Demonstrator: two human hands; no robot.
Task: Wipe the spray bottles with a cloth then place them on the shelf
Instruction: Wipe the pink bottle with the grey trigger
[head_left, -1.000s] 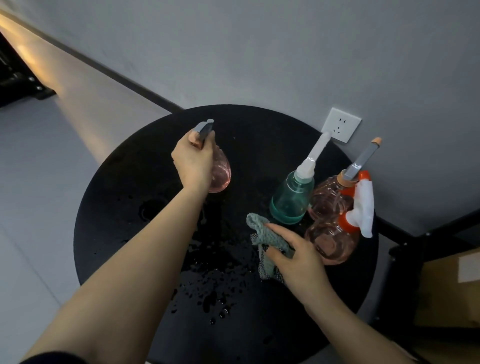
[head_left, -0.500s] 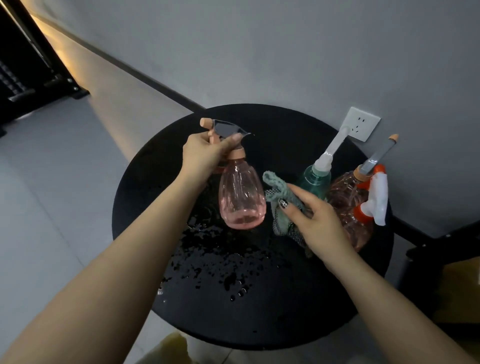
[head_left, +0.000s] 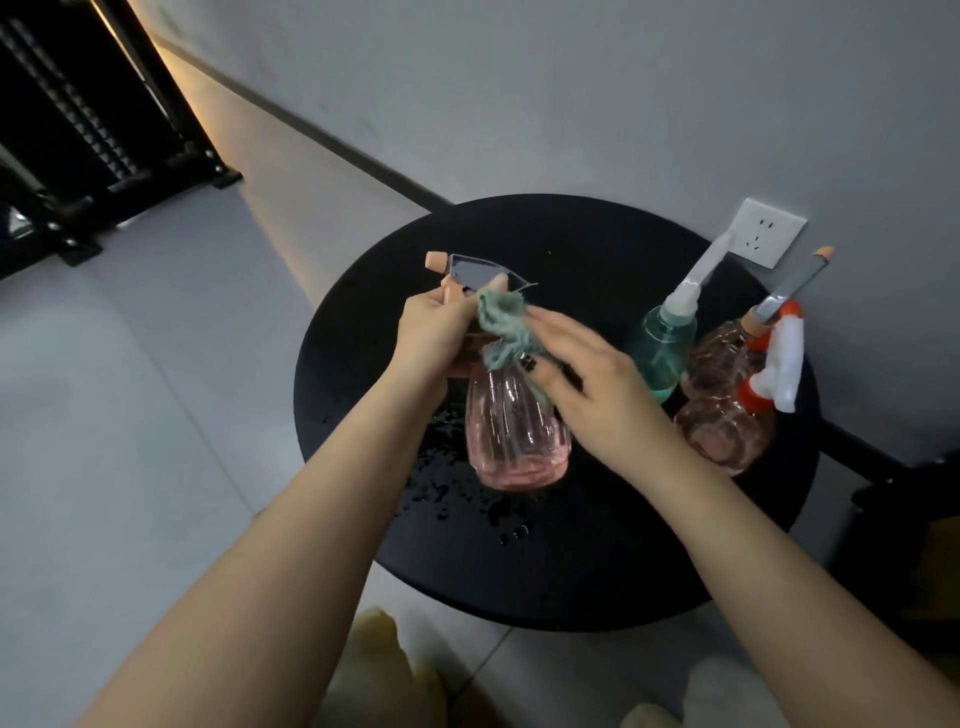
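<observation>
Here, a round black bench (head_left: 597, 571), wet with drops, stands by a grey wall (head_left: 571, 93). The left hand (head_left: 436, 332) grasps the pink spray bottle (head_left: 514, 431). The right hand (head_left: 597, 384) pinches the green cloth (head_left: 504, 327) against it.

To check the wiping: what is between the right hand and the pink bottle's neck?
In the head view, the green cloth lies between the right hand and the pink spray bottle.
</observation>
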